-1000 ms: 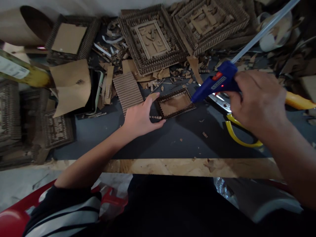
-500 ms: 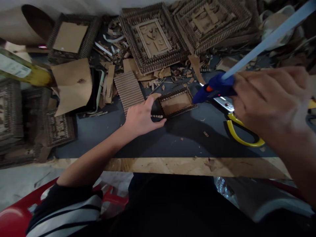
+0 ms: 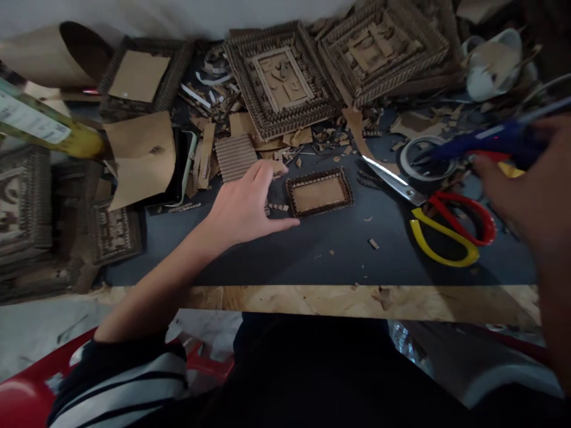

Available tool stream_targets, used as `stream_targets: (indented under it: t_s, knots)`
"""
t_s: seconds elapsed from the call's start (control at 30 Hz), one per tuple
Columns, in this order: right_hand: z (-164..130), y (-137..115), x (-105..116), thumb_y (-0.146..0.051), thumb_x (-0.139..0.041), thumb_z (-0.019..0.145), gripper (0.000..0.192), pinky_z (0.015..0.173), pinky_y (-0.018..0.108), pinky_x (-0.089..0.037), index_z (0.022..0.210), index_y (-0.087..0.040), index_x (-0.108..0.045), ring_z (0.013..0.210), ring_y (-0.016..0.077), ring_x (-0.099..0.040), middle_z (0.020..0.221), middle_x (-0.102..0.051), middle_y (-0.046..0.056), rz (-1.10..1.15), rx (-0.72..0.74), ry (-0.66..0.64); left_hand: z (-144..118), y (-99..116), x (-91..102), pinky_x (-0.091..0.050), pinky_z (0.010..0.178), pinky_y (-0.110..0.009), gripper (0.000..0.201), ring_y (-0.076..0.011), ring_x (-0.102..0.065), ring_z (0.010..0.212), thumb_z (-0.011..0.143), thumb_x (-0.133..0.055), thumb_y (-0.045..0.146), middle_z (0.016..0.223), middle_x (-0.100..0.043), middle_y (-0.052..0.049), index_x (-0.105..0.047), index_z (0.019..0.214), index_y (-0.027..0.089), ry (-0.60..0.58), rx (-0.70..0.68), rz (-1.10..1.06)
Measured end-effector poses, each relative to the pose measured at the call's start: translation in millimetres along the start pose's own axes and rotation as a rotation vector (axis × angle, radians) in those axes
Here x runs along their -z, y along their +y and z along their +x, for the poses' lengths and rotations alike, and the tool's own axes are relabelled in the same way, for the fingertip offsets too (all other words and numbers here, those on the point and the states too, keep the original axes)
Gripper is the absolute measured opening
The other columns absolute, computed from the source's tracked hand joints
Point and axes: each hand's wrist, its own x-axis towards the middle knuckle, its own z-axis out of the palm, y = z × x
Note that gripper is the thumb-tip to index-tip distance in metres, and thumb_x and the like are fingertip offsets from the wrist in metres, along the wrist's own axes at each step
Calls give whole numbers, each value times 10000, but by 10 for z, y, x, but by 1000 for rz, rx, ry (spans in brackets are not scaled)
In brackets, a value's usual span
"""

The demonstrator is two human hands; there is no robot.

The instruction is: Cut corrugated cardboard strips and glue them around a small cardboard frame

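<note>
My left hand (image 3: 250, 205) rests at the left end of a small rectangular cardboard frame (image 3: 320, 193), thumb and fingers spread apart; the thumb tip is close to its near corner. Low corrugated walls run round the frame's flat brown middle. At the far right my right hand (image 3: 521, 184) grips a blue glue gun (image 3: 495, 142) with a pale glue stick in its back; its nozzle is over a roll of tape (image 3: 408, 159). Scissors (image 3: 446, 220) with one red and one yellow handle lie open between the frame and my right hand.
A corrugated sheet (image 3: 234, 157) lies beyond my left hand. Larger cardboard frames (image 3: 289, 119) stand along the back among scraps. A bottle (image 3: 49, 128) leans in at the left, near a curled brown sheet (image 3: 145, 160). White cups (image 3: 495, 65) are at back right. The wooden table edge (image 3: 285, 299) runs in front.
My right hand has carried the glue gun from the small frame's right end to the far right, uncovering the scissors and tape. My left hand has stayed by the frame.
</note>
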Motion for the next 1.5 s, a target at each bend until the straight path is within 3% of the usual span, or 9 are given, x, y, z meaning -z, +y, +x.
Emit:
stream_targets:
  t_s: [0.07, 0.17, 0.27, 0.4, 0.63, 0.7, 0.87, 1.2, 1.5]
  knots:
    - [-62, -271, 179, -706, -656, 881, 800, 1004, 578, -501, 1351, -60, -645, 1328, 472, -572, 1336, -639, 312, 58, 55, -17, 5, 48, -5, -550, 753, -332, 603, -242, -726, 854, 811, -801, 550, 1047, -717, -71, -550, 1230, 197, 20, 40, -41]
    - [-155, -881, 500, -508, -701, 933, 551, 1030, 515, -524, 1340, -136, -682, 1224, 393, -666, 1291, -710, 226, 358, 463, -7, 51, 227, -60, -542, 706, -320, 434, -208, -694, 680, 877, -739, 462, 785, -671, 0, -558, 1170, 198, -27, 95, -34]
    - [-243, -1449, 633, -379, -710, 958, 333, 896, 385, -590, 1269, -260, -695, 1046, 255, -750, 1148, -793, 52, 702, 730, -41, 110, 420, -133, -541, 679, -310, 414, -219, -698, 644, 867, -725, 367, 719, -678, 15, -551, 1207, 206, -31, 112, 9]
    - [-296, -1800, 520, -324, -630, 1012, 168, 821, 351, -559, 1093, -246, -755, 947, 211, -756, 1015, -812, 6, 812, 808, -110, 143, 542, -203, -556, 713, -333, 497, -245, -729, 699, 856, -705, 285, 769, -720, -2, -517, 1311, 221, -21, 129, -3]
    - [-177, -1646, 372, -225, -617, 1003, 152, 785, 373, -563, 1016, -243, -767, 896, 224, -750, 951, -810, 20, 829, 706, -97, 113, 320, -68, -557, 958, -438, 759, -285, -719, 1048, 867, -730, 485, 1185, -723, -104, -398, 1490, 205, 135, -110, -212]
    - [-139, -1540, 321, -250, -646, 989, 124, 822, 397, -578, 982, -262, -770, 913, 241, -755, 962, -810, 33, 825, 637, -54, 78, 156, -38, -517, 1047, -463, 656, -293, -680, 1171, 895, -696, 514, 1328, -680, -129, -479, 1435, 212, 217, -235, -246]
    - [-161, -1419, 217, -271, -688, 965, 95, 889, 452, -584, 947, -311, -773, 921, 261, -756, 957, -811, 25, 840, 514, -83, -38, -177, -195, -533, 972, -433, 263, -267, -722, 1062, 934, -640, 369, 1111, -774, -77, -680, 1156, 235, 345, -256, -287]
    - [-230, -1511, 149, -357, -695, 961, 127, 800, 490, -552, 913, -353, -812, 914, 270, -737, 955, -806, -10, 782, 543, -113, -47, -138, -416, -530, 993, -412, 301, -249, -719, 1094, 933, -655, 381, 1125, -796, -70, -733, 1182, 232, 191, -316, -215]
    - [-262, -1551, 187, -343, -683, 968, 143, 840, 508, -527, 889, -339, -802, 933, 275, -733, 966, -804, -1, 779, 541, -85, -78, -125, -493, -544, 941, -372, 397, -250, -703, 1104, 957, -692, 464, 1122, -760, -102, -713, 1263, 212, 208, -320, -150]
